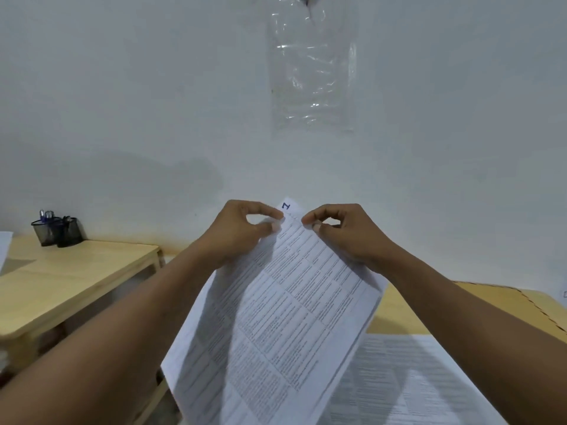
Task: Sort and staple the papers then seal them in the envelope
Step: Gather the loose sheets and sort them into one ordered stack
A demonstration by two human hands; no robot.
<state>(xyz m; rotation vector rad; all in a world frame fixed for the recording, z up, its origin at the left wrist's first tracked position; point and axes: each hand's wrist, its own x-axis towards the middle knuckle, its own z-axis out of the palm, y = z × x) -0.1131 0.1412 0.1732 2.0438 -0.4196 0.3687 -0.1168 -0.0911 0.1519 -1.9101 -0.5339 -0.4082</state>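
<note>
Head view shows a few printed papers (pixel 282 317) held up in the air over the bench (pixel 506 305), both hands pinching their top corner: the left hand (pixel 242 234) and the right hand (pixel 340 231) each nip the sheets between thumb and forefinger, close together beside a handwritten number. These look light, thin and floppy; they sag and fan apart lower down, so I judge a grip near the corner suits squaring them, though creasing is a risk. More printed sheets (pixel 414 378) lie flat on the pale wooden bench. No stapler or envelope shows.
</note>
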